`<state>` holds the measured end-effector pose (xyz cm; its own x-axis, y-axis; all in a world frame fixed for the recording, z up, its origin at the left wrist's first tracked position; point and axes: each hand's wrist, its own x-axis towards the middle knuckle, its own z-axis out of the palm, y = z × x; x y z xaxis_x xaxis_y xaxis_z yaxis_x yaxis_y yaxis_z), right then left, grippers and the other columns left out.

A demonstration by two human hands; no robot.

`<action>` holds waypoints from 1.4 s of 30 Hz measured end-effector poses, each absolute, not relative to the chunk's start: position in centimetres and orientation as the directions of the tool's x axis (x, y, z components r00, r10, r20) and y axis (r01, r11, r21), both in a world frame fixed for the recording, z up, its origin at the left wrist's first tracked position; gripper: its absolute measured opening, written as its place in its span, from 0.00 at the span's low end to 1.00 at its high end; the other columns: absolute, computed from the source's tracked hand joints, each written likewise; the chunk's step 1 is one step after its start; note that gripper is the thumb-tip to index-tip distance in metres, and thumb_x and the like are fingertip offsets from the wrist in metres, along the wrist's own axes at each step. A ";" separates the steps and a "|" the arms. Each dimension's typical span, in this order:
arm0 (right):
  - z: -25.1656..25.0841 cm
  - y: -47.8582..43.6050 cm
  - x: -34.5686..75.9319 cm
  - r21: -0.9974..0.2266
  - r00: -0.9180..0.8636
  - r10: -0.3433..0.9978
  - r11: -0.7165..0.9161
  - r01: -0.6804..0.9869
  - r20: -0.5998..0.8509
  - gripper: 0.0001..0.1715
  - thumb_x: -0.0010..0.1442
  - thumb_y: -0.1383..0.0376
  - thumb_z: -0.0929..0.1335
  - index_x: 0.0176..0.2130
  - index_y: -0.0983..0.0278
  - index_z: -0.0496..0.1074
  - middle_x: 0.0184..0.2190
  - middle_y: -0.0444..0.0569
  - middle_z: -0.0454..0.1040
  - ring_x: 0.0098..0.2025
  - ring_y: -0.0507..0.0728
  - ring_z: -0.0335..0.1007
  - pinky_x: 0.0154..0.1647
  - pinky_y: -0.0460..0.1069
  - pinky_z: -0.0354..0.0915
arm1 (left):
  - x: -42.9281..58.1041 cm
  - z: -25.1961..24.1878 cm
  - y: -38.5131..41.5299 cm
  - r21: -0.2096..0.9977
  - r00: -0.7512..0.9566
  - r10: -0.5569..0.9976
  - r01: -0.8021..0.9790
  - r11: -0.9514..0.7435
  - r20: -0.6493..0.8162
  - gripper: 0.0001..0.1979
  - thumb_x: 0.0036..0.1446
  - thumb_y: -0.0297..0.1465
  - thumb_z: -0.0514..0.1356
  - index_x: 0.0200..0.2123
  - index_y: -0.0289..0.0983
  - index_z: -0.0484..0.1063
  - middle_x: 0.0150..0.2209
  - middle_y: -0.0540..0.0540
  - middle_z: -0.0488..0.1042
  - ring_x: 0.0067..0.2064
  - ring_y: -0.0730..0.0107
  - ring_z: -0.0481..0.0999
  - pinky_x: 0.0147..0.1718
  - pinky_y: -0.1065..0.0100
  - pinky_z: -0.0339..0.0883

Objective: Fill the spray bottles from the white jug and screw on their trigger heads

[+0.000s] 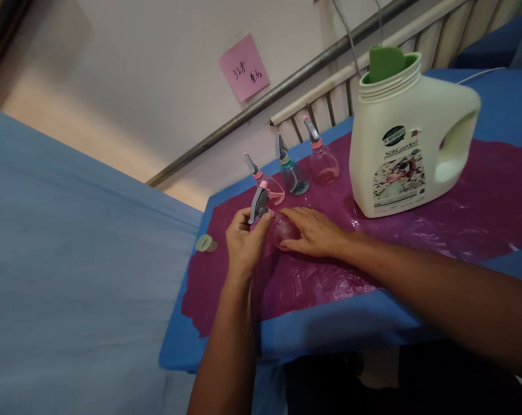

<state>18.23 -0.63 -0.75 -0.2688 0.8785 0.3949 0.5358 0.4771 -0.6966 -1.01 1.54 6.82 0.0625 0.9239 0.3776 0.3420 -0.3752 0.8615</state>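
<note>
A clear pink spray bottle (283, 229) stands on the purple plastic sheet (313, 282), held from both sides. My left hand (244, 242) pinches its grey trigger head (258, 204) at the pink collar, thumb and fingers closed. Around the body of the same bottle, my right hand (315, 231) is wrapped from the right. Just behind are a pink spray bottle (276, 191), a teal one (296, 180) and another pink one (325, 165), each fitted with a trigger head. My fingers partly hide the held bottle's neck and sides.
At the right stands a large pale jug (386, 132) with a green scoop-like piece (386, 63) in its open mouth. A small translucent cap (205, 243) lies near the blue table's left edge. Behind run a metal rail (287, 86) and a wall bearing a pink note (244, 68).
</note>
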 end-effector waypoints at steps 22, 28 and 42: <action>-0.8 -1.0 17.5 -0.667 -0.216 0.889 0.447 0.596 0.404 0.39 0.66 0.52 0.78 0.67 0.64 0.69 0.63 0.64 0.78 0.64 0.71 0.75 0.64 0.65 0.68 | 2.1 5.6 0.5 0.771 -0.233 0.813 0.530 -0.355 0.534 0.21 0.54 0.44 0.81 0.37 0.42 0.74 0.36 0.52 0.78 0.40 0.64 0.77 0.44 0.63 0.70; -0.7 -1.1 17.6 -0.669 -0.215 0.894 0.439 0.599 0.394 0.35 0.67 0.55 0.77 0.66 0.65 0.70 0.62 0.63 0.79 0.62 0.71 0.76 0.64 0.64 0.69 | 2.7 4.8 -0.1 0.808 -0.263 0.807 0.447 -0.384 0.529 0.18 0.57 0.43 0.79 0.40 0.40 0.78 0.38 0.49 0.81 0.42 0.64 0.80 0.46 0.62 0.72; -1.0 -0.9 17.8 -0.689 -0.207 0.889 0.449 0.569 0.409 0.42 0.64 0.54 0.79 0.69 0.63 0.69 0.66 0.63 0.78 0.65 0.72 0.76 0.67 0.66 0.70 | 0.8 3.9 -0.2 0.875 -0.037 0.906 0.280 -0.396 0.422 0.20 0.65 0.50 0.74 0.49 0.41 0.85 0.50 0.42 0.86 0.54 0.57 0.84 0.59 0.58 0.76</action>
